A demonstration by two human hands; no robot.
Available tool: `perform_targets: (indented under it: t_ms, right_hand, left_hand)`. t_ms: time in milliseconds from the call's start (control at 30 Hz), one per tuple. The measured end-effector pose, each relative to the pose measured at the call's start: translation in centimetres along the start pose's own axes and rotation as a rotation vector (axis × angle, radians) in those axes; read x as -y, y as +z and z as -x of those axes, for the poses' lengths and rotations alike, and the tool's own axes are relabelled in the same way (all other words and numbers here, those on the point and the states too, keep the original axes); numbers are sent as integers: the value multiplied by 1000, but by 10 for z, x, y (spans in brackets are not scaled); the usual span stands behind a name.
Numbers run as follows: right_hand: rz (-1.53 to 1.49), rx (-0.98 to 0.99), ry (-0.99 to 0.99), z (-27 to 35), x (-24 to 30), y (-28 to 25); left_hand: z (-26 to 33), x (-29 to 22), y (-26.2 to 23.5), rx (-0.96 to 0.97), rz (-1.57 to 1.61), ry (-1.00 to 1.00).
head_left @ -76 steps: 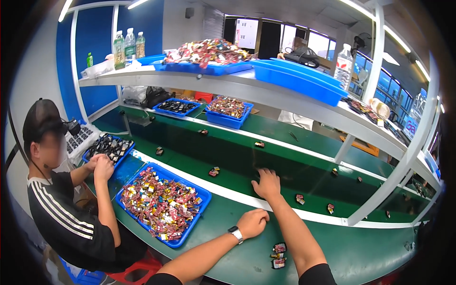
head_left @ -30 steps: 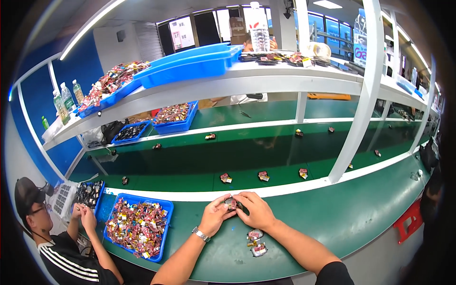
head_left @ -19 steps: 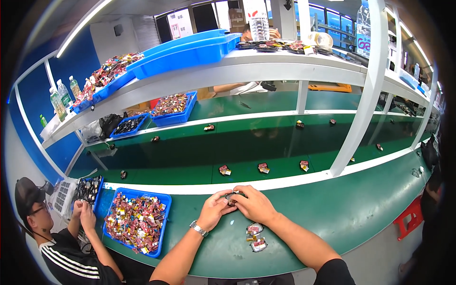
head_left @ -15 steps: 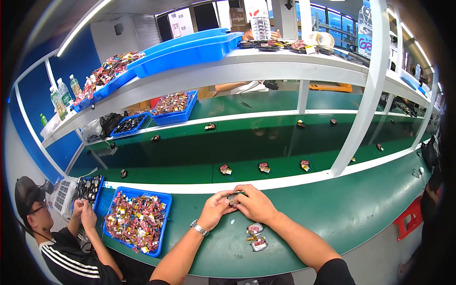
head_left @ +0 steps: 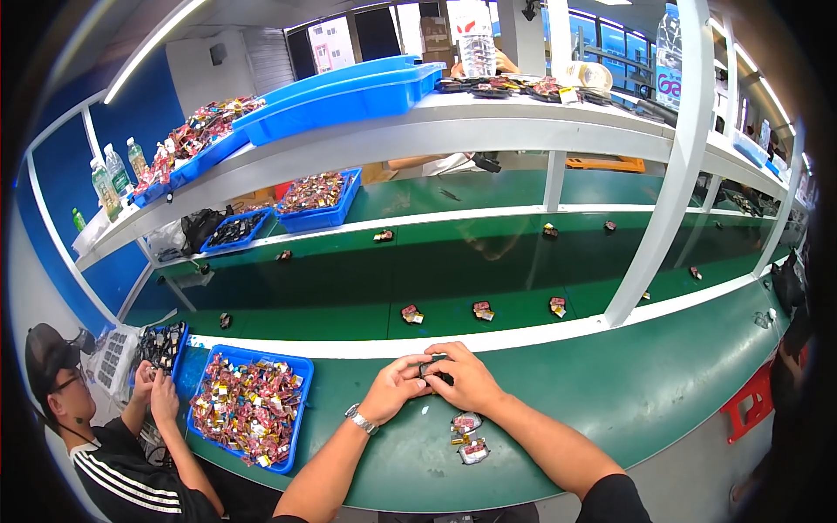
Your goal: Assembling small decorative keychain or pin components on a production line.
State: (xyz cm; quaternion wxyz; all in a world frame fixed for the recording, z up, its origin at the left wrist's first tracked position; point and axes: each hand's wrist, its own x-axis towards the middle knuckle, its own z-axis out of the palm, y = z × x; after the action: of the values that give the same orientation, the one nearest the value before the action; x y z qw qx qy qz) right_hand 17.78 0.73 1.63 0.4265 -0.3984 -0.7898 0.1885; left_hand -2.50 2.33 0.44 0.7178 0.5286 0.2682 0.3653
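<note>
Both of my hands meet above the green bench, near its white back rail. My left hand, with a metal watch on the wrist, closes its fingers round one side of a small black casing. Curled over the other side of it is my right hand; the fingers hide much of the piece. Two small red-and-white circuit pieces, the upper one and the lower one, lie below my right hand. Beneath the casing is a tiny white scrap.
Left of my left arm stands a blue tray heaped with red, white and yellow circuit parts. A co-worker handles something small beside a tray of black parts. Spaced-out circuit pieces lie on the green belt behind the rail. A white post rises at right.
The casing has turned between my fingers: its greyish face showed before, and now a dark edge does. My right fingers have shifted over it. The loose circuit pieces lie as before.
</note>
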Motion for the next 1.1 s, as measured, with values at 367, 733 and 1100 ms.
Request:
perform_targets:
  t_ms: [367, 733, 1100]
  right_hand:
    - [-105, 58, -40, 2, -7, -2]
    - [-26, -80, 8, 5, 4, 6]
    - [-95, -95, 52, 5, 4, 9]
  left_hand:
    - [-2, 1, 2, -62, -23, -51]
    - [-2, 5, -2, -63, 70, -19]
    - [-3, 9, -5, -84, 68, -21]
